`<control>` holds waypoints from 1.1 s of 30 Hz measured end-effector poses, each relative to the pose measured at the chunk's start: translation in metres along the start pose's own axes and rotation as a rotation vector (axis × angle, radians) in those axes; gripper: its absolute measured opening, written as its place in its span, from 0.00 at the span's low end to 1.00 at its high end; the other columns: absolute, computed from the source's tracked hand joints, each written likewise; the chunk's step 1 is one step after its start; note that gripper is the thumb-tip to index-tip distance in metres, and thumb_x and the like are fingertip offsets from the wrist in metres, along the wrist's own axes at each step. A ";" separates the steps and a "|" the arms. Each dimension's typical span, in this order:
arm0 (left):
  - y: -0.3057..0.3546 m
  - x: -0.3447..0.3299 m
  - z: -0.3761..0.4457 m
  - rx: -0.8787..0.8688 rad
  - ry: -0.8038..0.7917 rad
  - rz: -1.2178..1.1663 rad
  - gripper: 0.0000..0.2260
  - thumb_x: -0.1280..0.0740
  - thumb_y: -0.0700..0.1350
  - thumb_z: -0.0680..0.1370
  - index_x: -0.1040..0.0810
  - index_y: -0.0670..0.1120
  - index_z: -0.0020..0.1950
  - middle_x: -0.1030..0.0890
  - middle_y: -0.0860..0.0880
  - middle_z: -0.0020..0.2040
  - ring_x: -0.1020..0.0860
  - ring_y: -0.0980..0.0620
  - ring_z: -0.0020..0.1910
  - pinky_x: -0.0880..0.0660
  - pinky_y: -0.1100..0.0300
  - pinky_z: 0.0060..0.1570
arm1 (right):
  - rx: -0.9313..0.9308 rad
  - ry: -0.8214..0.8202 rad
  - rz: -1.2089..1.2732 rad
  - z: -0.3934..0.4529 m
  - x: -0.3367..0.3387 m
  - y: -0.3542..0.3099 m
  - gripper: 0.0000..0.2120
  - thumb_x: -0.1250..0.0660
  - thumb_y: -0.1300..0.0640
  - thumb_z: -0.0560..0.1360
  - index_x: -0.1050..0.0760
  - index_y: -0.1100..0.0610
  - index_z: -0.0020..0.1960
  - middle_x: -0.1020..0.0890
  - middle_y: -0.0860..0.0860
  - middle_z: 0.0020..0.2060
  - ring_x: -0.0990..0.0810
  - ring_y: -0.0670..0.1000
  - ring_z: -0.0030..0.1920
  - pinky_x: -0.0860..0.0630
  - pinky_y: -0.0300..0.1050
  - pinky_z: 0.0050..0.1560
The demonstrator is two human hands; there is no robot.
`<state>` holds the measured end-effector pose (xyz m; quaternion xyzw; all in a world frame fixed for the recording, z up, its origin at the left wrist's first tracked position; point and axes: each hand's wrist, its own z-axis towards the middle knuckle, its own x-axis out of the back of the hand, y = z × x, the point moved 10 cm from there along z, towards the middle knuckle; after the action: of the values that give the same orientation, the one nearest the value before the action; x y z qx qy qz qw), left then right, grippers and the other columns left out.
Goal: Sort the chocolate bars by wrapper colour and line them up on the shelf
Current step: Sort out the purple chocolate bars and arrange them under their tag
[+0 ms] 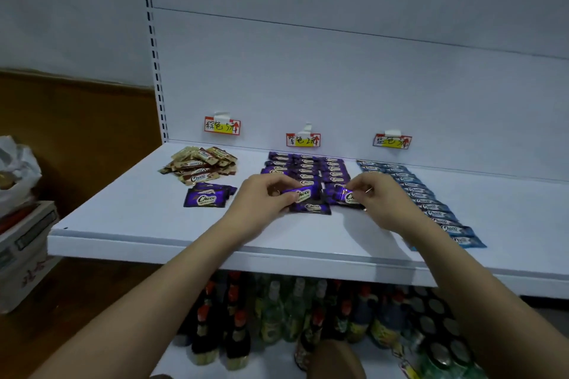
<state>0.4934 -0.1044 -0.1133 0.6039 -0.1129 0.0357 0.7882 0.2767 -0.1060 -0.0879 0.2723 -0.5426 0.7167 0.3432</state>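
purple bars (304, 177): mostly done, laid in overlapping columns mid-shelf under the middle price tag (303, 140). the front end is being filled now. left hand (264, 194) pinches one purple bar (300, 194) by its left end, fingers curled on it, just above the front of the column. right hand (374, 194) pinches a second purple bar (346, 195) between thumb and fingertips at the front of the next column. a small loose stack of purple bars (207, 198) sits left of the columns, not yet lined up.

blue bars (425, 200): look finished, one long overlapping row running from the back right toward the front edge under the right tag (392, 141).

brown/cream bars (200, 164): unsorted-looking heap at back left under the left tag (222, 125), not lined up. that's the main work left, my read.

wrappers are glossy foil, flat, "choco" logo, crimped ends; likely slippery.

white shelf (123, 212); bottles (277, 317) below it.
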 end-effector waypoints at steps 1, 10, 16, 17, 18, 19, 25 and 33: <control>-0.003 0.005 0.000 0.011 0.021 -0.053 0.06 0.29 0.38 0.75 0.16 0.46 0.50 0.18 0.47 0.39 0.22 0.55 0.36 0.24 0.62 0.35 | -0.004 -0.012 -0.029 -0.001 -0.001 0.003 0.08 0.36 0.64 0.78 0.20 0.56 0.50 0.19 0.53 0.45 0.24 0.51 0.43 0.32 0.43 0.42; -0.015 0.014 -0.002 0.076 0.019 -0.152 0.06 0.29 0.37 0.75 0.15 0.46 0.48 0.18 0.47 0.38 0.22 0.50 0.33 0.25 0.55 0.37 | -0.021 0.008 -0.164 -0.002 -0.015 0.008 0.11 0.38 0.65 0.79 0.17 0.56 0.50 0.19 0.54 0.44 0.24 0.54 0.45 0.32 0.43 0.39; -0.016 0.015 -0.004 0.082 0.027 -0.178 0.06 0.29 0.36 0.76 0.16 0.44 0.50 0.18 0.45 0.38 0.23 0.50 0.33 0.26 0.55 0.36 | 0.050 0.170 -0.489 -0.011 -0.019 0.001 0.10 0.38 0.59 0.79 0.22 0.57 0.58 0.25 0.56 0.54 0.31 0.58 0.57 0.29 0.53 0.52; -0.015 0.015 -0.004 0.076 0.037 -0.175 0.06 0.29 0.36 0.75 0.16 0.44 0.50 0.18 0.45 0.38 0.23 0.50 0.33 0.26 0.56 0.35 | 0.062 0.200 -0.511 -0.013 -0.018 -0.002 0.10 0.38 0.59 0.79 0.22 0.57 0.58 0.25 0.56 0.54 0.31 0.58 0.57 0.29 0.53 0.52; -0.014 0.016 -0.005 0.068 0.052 -0.173 0.06 0.29 0.36 0.75 0.16 0.45 0.49 0.18 0.46 0.38 0.22 0.51 0.34 0.25 0.57 0.35 | 0.071 0.224 -0.497 -0.015 -0.018 -0.006 0.10 0.39 0.59 0.80 0.22 0.57 0.58 0.25 0.56 0.54 0.30 0.59 0.57 0.29 0.53 0.52; -0.014 0.018 -0.005 0.059 0.072 -0.175 0.07 0.29 0.36 0.75 0.16 0.47 0.48 0.17 0.47 0.39 0.21 0.51 0.35 0.25 0.59 0.35 | 0.082 0.230 -0.450 -0.018 -0.019 -0.011 0.10 0.39 0.59 0.80 0.22 0.57 0.58 0.25 0.56 0.54 0.30 0.59 0.56 0.29 0.54 0.53; -0.006 0.031 -0.015 0.013 0.099 -0.066 0.06 0.28 0.37 0.75 0.16 0.44 0.50 0.17 0.51 0.41 0.19 0.60 0.39 0.23 0.67 0.39 | 0.266 0.142 -0.190 -0.044 -0.047 -0.053 0.08 0.38 0.57 0.80 0.21 0.55 0.55 0.24 0.51 0.49 0.28 0.52 0.53 0.29 0.48 0.52; -0.002 0.039 -0.027 -0.067 0.019 0.462 0.06 0.29 0.45 0.76 0.16 0.52 0.51 0.19 0.57 0.46 0.23 0.59 0.46 0.27 0.65 0.41 | 0.342 0.127 -0.349 -0.076 -0.067 -0.064 0.14 0.43 0.50 0.81 0.21 0.50 0.59 0.20 0.45 0.56 0.25 0.50 0.54 0.28 0.48 0.53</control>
<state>0.5354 -0.0820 -0.1127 0.5352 -0.2417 0.2170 0.7798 0.3674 -0.0349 -0.1213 0.3703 -0.3355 0.7438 0.4440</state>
